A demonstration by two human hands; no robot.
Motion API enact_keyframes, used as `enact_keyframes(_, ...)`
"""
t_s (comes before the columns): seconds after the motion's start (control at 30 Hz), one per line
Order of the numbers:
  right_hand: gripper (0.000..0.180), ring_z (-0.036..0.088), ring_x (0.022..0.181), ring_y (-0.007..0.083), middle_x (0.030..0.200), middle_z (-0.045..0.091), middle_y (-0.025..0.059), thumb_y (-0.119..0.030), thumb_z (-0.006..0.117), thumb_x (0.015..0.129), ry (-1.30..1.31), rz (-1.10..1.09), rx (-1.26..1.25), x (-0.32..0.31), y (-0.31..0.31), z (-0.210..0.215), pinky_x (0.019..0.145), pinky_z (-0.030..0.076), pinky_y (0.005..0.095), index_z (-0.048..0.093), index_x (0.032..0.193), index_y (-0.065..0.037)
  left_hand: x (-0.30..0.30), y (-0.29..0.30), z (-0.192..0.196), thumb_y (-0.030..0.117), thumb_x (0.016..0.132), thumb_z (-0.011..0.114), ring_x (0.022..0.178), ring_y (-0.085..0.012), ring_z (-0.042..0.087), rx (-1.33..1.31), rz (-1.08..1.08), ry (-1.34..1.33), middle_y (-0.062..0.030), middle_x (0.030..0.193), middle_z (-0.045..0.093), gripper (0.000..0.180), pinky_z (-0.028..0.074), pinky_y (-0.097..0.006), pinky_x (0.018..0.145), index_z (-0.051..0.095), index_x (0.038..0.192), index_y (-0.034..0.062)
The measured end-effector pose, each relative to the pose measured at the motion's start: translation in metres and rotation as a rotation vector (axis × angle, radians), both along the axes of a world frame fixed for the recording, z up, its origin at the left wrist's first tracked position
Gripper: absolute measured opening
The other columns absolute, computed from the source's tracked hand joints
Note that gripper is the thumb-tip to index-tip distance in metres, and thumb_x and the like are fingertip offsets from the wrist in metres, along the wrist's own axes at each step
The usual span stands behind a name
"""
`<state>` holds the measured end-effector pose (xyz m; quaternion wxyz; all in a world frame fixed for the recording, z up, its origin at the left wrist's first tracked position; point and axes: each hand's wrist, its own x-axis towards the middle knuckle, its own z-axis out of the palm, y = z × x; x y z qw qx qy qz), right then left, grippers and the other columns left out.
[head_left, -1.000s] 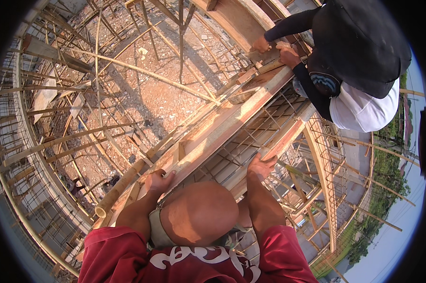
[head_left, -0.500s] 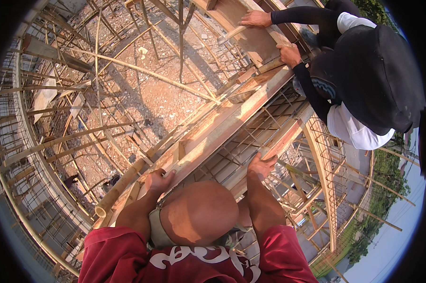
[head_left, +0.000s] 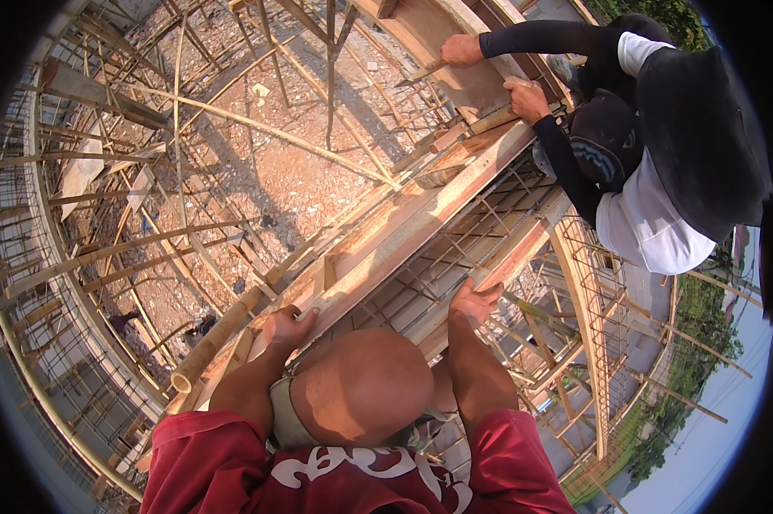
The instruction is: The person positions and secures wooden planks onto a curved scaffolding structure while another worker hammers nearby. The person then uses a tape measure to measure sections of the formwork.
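Head view: both hands (head_left: 378, 317) on wooden formwork boards (head_left: 420, 218).

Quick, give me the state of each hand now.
Left hand: open, resting on the wooden beam.
Right hand: open, fingers on the wooden plank.

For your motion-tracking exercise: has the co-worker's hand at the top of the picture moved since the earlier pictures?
Yes. The co-worker's hand has reached out up and to the left along the wooden formwork board, away from their other hand.
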<state>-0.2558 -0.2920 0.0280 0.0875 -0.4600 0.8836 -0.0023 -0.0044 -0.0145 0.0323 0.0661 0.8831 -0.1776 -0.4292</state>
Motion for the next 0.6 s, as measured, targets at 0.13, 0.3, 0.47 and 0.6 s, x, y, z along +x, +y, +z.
enact_keyframes(0.13,0.087,0.063,0.116,0.0412,0.142,0.047,0.0239,-0.051,0.063,0.088,0.011,0.010,-0.005,-0.002,0.001,-0.002,0.097,0.054,0.0512,0.021,0.159,-0.024,0.000,0.002,-0.002,0.071,0.081,0.064,0.098,-0.0358,0.072,-0.003,-0.011,-0.001,-0.0206,0.099,0.075,0.069,0.055,-0.045,0.086,0.077,0.107,0.0085)
enact_keyframes(0.3,0.087,0.062,0.117,0.0418,0.143,0.045,0.0248,-0.050,0.063,0.088,-0.020,0.036,-0.041,-0.003,0.002,-0.003,0.097,0.054,0.0517,0.021,0.160,-0.023,-0.001,0.004,-0.006,0.070,0.081,0.064,0.098,-0.0362,0.072,-0.023,0.001,-0.004,-0.0212,0.099,0.075,0.069,0.055,-0.046,0.086,0.077,0.107,0.0082)
enact_keyframes(0.47,0.087,0.061,0.118,0.0426,0.143,0.044,0.0262,-0.051,0.063,0.088,-0.033,0.007,-0.004,0.000,0.001,0.003,0.099,0.052,0.0520,0.021,0.159,-0.022,-0.001,0.002,-0.004,0.070,0.081,0.065,0.098,-0.0363,0.072,0.002,0.006,-0.002,-0.0216,0.100,0.074,0.068,0.055,-0.046,0.086,0.077,0.106,0.0081)
enact_keyframes(0.6,0.087,0.060,0.118,0.0428,0.142,0.045,0.0268,-0.051,0.062,0.089,-0.025,-0.024,0.037,0.003,0.003,0.010,0.101,0.051,0.0522,0.020,0.160,-0.022,-0.003,0.002,0.001,0.071,0.081,0.063,0.099,-0.0374,0.071,0.023,0.008,0.028,-0.0222,0.101,0.074,0.070,0.055,-0.046,0.086,0.076,0.108,0.0075)
